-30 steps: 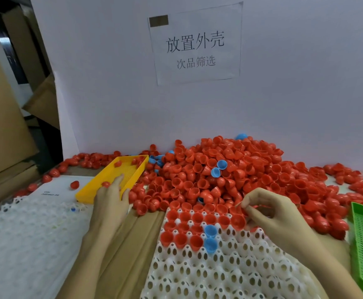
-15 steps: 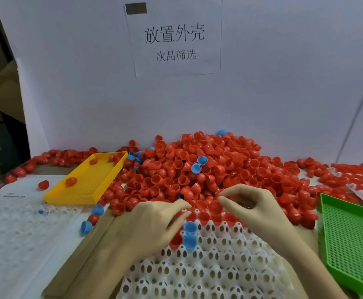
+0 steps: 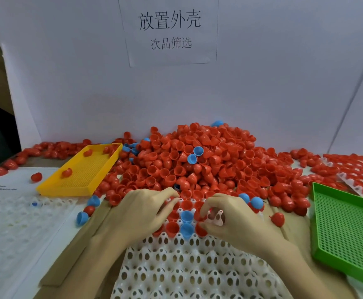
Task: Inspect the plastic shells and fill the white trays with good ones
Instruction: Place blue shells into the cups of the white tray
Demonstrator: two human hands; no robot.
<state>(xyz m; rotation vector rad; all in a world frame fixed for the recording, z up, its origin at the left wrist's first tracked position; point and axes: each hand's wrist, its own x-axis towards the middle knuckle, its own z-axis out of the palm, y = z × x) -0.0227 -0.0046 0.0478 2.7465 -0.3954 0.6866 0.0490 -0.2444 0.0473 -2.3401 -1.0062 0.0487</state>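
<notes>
Red and blue dome-shaped plastic shells [image 3: 187, 219] seated open-side up in perforated white tray [image 3: 189, 266]; left hand [image 3: 139, 214] relaxed, fingertips touching; right hand [image 3: 230, 219] pinched red shell [image 3: 201, 230].

- There is one camera, worn on the person's head.
- It looks forward and down, from close up.
- Both hands sit near, over the white tray [image 3: 189, 266].
- The red pile [image 3: 198, 160] and the paper sign [image 3: 169, 31] are far, straight ahead.
</notes>
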